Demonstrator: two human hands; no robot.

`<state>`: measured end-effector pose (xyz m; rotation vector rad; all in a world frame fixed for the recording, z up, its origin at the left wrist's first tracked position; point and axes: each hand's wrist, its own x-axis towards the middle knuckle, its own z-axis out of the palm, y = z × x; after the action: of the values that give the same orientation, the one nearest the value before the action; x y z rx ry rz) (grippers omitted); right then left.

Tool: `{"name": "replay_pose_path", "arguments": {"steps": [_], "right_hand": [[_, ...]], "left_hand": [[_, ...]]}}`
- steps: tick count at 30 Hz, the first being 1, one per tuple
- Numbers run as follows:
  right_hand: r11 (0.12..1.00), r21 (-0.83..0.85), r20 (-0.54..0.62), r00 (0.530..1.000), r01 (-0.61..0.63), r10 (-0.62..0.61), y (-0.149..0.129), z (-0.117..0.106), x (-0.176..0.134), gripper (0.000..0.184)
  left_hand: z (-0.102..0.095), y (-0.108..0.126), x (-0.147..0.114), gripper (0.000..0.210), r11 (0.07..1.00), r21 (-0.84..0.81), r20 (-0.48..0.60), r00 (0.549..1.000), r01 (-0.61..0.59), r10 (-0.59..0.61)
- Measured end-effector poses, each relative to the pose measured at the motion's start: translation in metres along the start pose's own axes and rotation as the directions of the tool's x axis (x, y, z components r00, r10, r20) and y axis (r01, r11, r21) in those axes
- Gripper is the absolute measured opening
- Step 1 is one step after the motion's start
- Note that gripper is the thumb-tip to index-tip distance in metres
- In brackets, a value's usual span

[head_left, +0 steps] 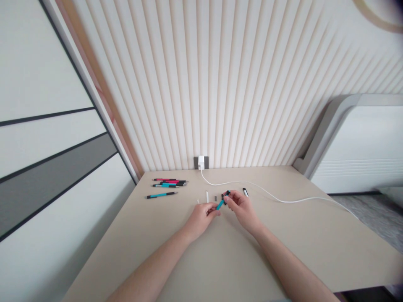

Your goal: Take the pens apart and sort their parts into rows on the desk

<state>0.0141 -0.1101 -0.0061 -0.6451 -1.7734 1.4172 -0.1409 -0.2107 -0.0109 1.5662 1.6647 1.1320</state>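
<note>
Across the lower frame spreads a smooth beige worktop [189, 268]; at lower centre, left hand [203, 212] and right hand [242, 206] pinch opposite ends of a slim turquoise-and-black, plastic-looking pen [220, 204]; light, aligned pressure should serve best.

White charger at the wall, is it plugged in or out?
Plugged in: the white charger sits against the black wall outlet, covering its middle, and its white cable runs across the table.

Bedroom, evidently in a home: grey-and-white headboard [362, 138] stood right; white wardrobe [40, 63], grey-banded, stood left; fluted wall panelling [201, 84] backed a beige desk [321, 235].
</note>
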Motion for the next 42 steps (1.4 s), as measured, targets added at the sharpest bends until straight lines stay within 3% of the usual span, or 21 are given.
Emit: {"name": "replay_pose_path", "arguments": {"steps": [7,17,22,25,29,32,34,42], "right_hand": [[1.0,-0.005,-0.05,0.999,0.016,-0.017,0.0,0.001,0.0,0.04],[0.994,0.108,-0.095,0.995,0.023,-0.012,-0.001,0.001,0.0,0.038],[0.997,0.074,-0.268,0.963,0.017,0.003,-0.002,-0.013,0.007,0.042],[0.992,-0.11,-0.399,0.917,-0.057,0.009,-0.001,-0.035,0.012,0.048],[0.835,-0.488,-0.468,0.883,-0.254,-0.004,0.003,-0.07,0.017,0.043],[0.632,-0.656,-0.458,0.883,-0.413,0.101,0.009,-0.089,0.018,0.039],[0.542,-0.705,-0.437,0.882,-0.458,0.176,0.014,-0.095,0.017,0.038],[0.459,-0.755,-0.399,0.884,-0.468,0.246,0.027,-0.092,0.018,0.039]], "left_hand": [[-0.005,0.003,0.001,0.027,0.999,0.029,-0.035,0.999,0.04,-0.039],[-0.011,-0.002,0.003,0.025,0.98,0.187,-0.083,0.993,-0.063,0.08],[-0.035,-0.014,0.005,0.028,0.842,0.529,-0.215,0.942,-0.11,0.258],[-0.048,-0.024,0.007,0.027,0.737,0.674,-0.243,0.926,-0.054,0.29],[-0.051,-0.037,0.01,0.021,0.709,0.705,-0.245,0.931,-0.02,0.27],[-0.049,-0.04,0.011,0.019,0.702,0.712,-0.248,0.937,0.004,0.246],[-0.047,-0.039,0.011,0.018,0.699,0.715,-0.25,0.941,0.021,0.227],[-0.046,-0.033,0.01,0.015,0.699,0.713,-0.232,0.96,0.056,0.16]]}}
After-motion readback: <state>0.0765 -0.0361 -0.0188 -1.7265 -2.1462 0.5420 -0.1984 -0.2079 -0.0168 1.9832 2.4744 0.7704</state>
